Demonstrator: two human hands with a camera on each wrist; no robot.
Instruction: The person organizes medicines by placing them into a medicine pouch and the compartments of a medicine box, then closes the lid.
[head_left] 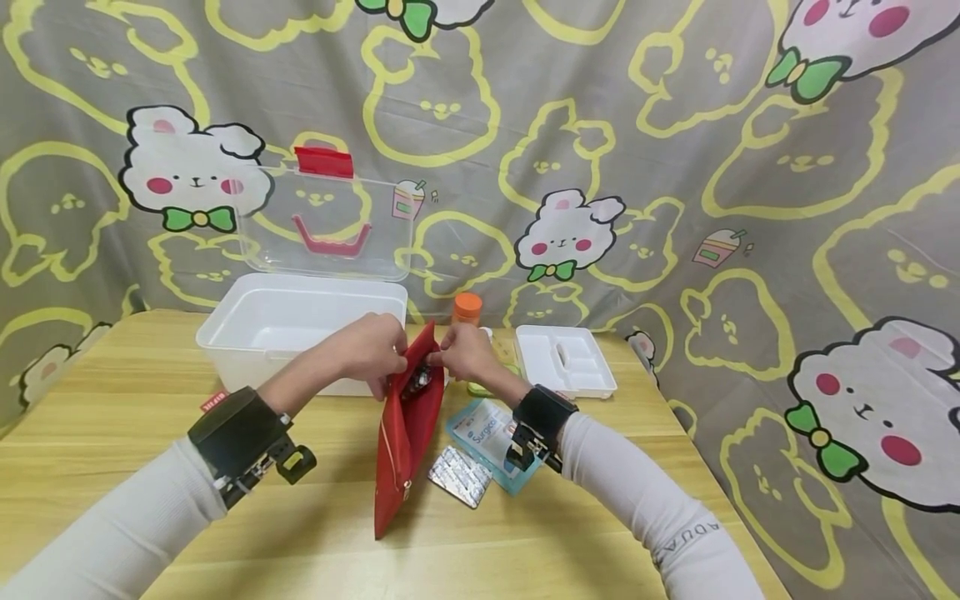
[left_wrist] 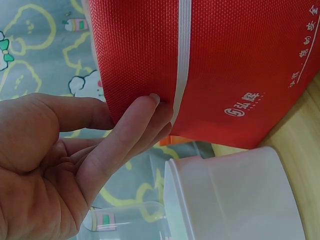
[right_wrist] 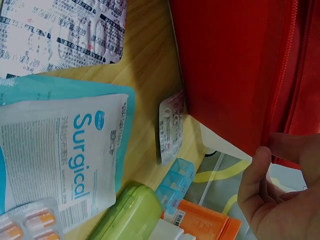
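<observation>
Head view: your L hand (head_left: 372, 350) and R hand (head_left: 467, 354) have the red pouch (head_left: 392, 467) by opposite sides of its mouth, held up over the tabletop (head_left: 97, 417). Pouch is unzipped & gaping; shiny contents (head_left: 417, 382) show inside, can't ID. White storage box (head_left: 232, 362) is behind your L arm, clear lid (head_left: 262, 217) raised. To the R, white tray (head_left: 534, 354) w/ divided compts. Surgical packet (head_left: 480, 423) & foil pack (head_left: 460, 477) lie close together, R of pouch. Orange container (head_left: 467, 308) is upright beyond your R hand.

L wrist view: grip pinches pouch corner, thumb vs. fingers. Printed face w/ white band shows; storage box just beyond.

R wrist view: grip pinches pouch edge by the zip, thumb vs. finger. Capsule strip (right_wrist: 40, 222), orange-&-white caps sealed in, overlaps Surgical packet. Green case (right_wrist: 127, 215) looks closed, next to see-thru blue pill box (right_wrist: 175, 184) w/ several compts; can't tell what's in either. Small blister pack (right_wrist: 171, 127) sits btwn pouch & pill box.
</observation>
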